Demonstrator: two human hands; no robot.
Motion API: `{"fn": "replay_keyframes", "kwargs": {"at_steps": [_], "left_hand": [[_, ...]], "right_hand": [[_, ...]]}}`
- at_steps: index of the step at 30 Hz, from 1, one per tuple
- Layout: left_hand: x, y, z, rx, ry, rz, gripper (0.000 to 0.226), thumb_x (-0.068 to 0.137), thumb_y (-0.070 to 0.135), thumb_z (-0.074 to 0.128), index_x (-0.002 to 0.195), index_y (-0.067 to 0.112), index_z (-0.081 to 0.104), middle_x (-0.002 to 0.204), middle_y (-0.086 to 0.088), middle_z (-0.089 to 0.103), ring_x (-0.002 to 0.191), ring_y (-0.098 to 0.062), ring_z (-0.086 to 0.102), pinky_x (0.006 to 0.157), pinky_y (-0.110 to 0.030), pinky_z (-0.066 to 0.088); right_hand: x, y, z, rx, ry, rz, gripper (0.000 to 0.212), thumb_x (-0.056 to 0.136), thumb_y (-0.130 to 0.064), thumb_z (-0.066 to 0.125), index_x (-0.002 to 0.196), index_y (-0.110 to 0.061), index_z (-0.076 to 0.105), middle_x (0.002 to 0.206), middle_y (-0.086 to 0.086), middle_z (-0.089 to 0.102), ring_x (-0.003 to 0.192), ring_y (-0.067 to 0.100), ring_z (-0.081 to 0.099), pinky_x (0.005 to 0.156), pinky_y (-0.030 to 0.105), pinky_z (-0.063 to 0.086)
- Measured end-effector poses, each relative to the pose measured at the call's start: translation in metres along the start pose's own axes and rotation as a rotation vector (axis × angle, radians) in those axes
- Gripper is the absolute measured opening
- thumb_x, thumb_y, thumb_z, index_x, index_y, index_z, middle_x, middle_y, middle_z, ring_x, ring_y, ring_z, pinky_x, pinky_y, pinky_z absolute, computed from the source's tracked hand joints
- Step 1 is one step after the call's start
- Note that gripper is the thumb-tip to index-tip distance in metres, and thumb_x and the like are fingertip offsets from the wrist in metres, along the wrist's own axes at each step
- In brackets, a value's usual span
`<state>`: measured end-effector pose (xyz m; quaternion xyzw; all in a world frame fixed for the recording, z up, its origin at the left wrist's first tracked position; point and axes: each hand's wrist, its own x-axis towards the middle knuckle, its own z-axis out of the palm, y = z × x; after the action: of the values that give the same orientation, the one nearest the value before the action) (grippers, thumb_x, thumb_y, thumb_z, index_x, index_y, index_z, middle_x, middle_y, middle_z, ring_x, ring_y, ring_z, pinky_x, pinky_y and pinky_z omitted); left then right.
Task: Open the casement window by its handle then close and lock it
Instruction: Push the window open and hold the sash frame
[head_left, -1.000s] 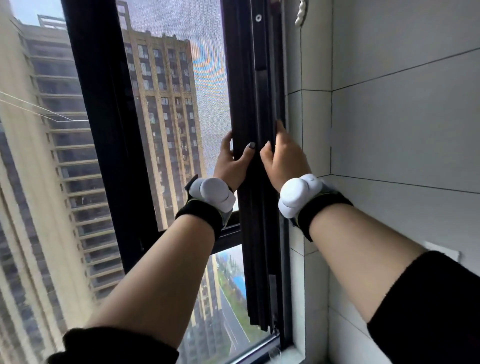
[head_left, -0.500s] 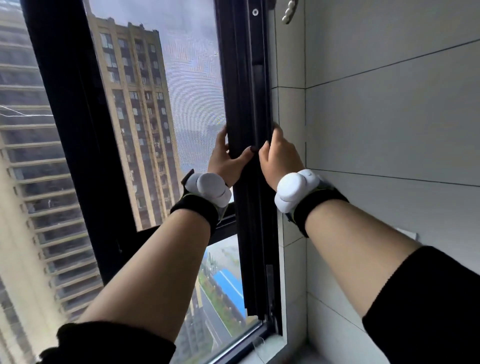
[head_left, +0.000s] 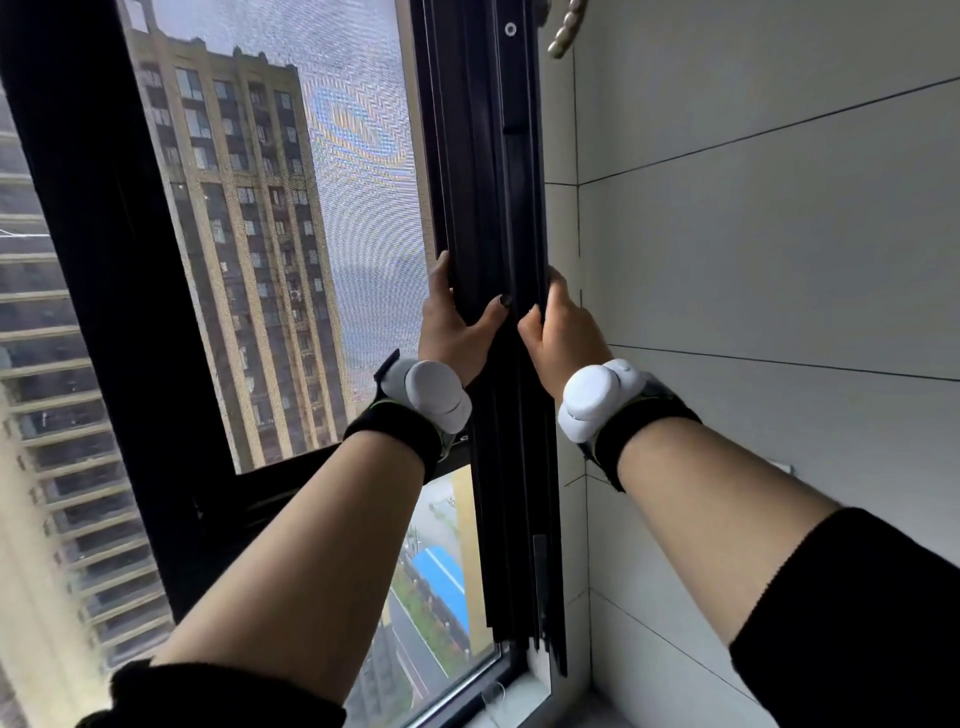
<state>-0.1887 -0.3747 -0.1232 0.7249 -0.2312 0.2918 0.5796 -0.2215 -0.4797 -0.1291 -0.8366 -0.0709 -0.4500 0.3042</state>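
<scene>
The window's black vertical stile (head_left: 480, 156) runs from top to bottom just left of the tiled wall. My left hand (head_left: 451, 325) wraps it from the left, fingers behind the edge and thumb across the front. From the right side my right hand (head_left: 563, 332) grips the same stile at the same height, its fingers curled around the edge. Both wrists carry white sensor pods on black bands. A mesh screen (head_left: 358, 156) fills the pane left of the stile. No window handle shows in this view.
A thick black frame post (head_left: 98, 270) stands at the left, with high-rise buildings outside. A grey tiled wall (head_left: 753, 249) closes the right side. A beaded cord (head_left: 565, 32) hangs at the top. The white sill (head_left: 524, 693) lies below.
Both hands keep the same grip on the stile. The view has drifted, so the hands and the stile sit slightly further left in the picture.
</scene>
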Motion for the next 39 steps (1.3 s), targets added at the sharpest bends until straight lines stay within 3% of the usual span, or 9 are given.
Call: {"fn": "replay_keyframes", "kwargs": {"at_steps": [5,11,16,18,24,32,39], "left_hand": [[0.004,-0.009,0.026,0.015,0.054,0.003,0.088,0.062,0.05,0.06,0.14,0.028,0.025,0.133,-0.011,0.052,0.12,-0.025,0.053,0.102,-0.045,0.044],[0.004,-0.003,0.056,0.093,0.082,0.012,0.087,0.061,0.057,0.055,0.139,0.033,0.026,0.121,-0.008,0.059,0.112,-0.024,0.058,0.097,-0.044,0.047],[-0.002,0.01,0.076,0.102,0.08,0.018,0.079,0.077,0.037,0.063,0.144,0.025,0.024,0.128,-0.012,0.051,0.118,-0.023,0.051,0.102,-0.03,0.041],[-0.003,0.013,0.087,0.122,0.081,0.024,0.076,0.082,0.03,0.062,0.145,0.024,0.02,0.132,-0.014,0.046,0.122,-0.024,0.046,0.104,-0.031,0.037],[-0.004,0.019,0.113,0.135,0.096,0.018,0.077,0.084,0.03,0.061,0.146,0.024,0.016,0.133,-0.017,0.041,0.126,-0.029,0.041,0.105,-0.032,0.033],[-0.005,0.024,0.151,0.137,0.128,0.028,0.076,0.086,0.031,0.059,0.146,0.025,0.013,0.126,-0.016,0.042,0.119,-0.027,0.044,0.09,-0.021,0.029],[-0.004,0.031,0.185,0.147,0.144,0.037,0.075,0.086,0.031,0.058,0.146,0.025,0.013,0.126,-0.016,0.041,0.12,-0.029,0.043,0.098,-0.028,0.034]], "right_hand": [[-0.001,0.014,-0.009,0.024,0.029,0.051,0.042,0.096,-0.011,0.035,0.137,-0.004,0.032,0.104,0.025,0.065,0.092,0.041,0.061,0.064,0.035,0.035],[-0.001,0.036,-0.024,0.045,0.024,0.07,0.037,0.099,-0.015,0.031,0.133,0.001,0.031,0.101,0.026,0.064,0.089,0.041,0.061,0.062,0.033,0.033],[0.002,0.051,-0.036,0.038,0.033,0.1,0.034,0.099,-0.014,0.03,0.128,0.004,0.033,0.1,0.028,0.064,0.089,0.042,0.061,0.062,0.033,0.031],[0.004,0.061,-0.043,0.044,0.036,0.112,0.033,0.099,-0.014,0.03,0.127,0.004,0.034,0.098,0.028,0.064,0.087,0.042,0.061,0.061,0.032,0.031],[0.009,0.081,-0.055,0.07,0.058,0.142,0.032,0.099,-0.014,0.03,0.126,0.003,0.036,0.099,0.029,0.064,0.087,0.043,0.061,0.062,0.032,0.032],[0.015,0.11,-0.074,0.089,0.057,0.161,0.032,0.099,-0.014,0.031,0.125,0.002,0.038,0.101,0.03,0.064,0.089,0.043,0.061,0.065,0.035,0.037],[0.023,0.138,-0.093,0.12,0.058,0.185,0.03,0.098,-0.013,0.032,0.124,0.001,0.04,0.106,0.028,0.064,0.094,0.043,0.06,0.067,0.035,0.038]]}}
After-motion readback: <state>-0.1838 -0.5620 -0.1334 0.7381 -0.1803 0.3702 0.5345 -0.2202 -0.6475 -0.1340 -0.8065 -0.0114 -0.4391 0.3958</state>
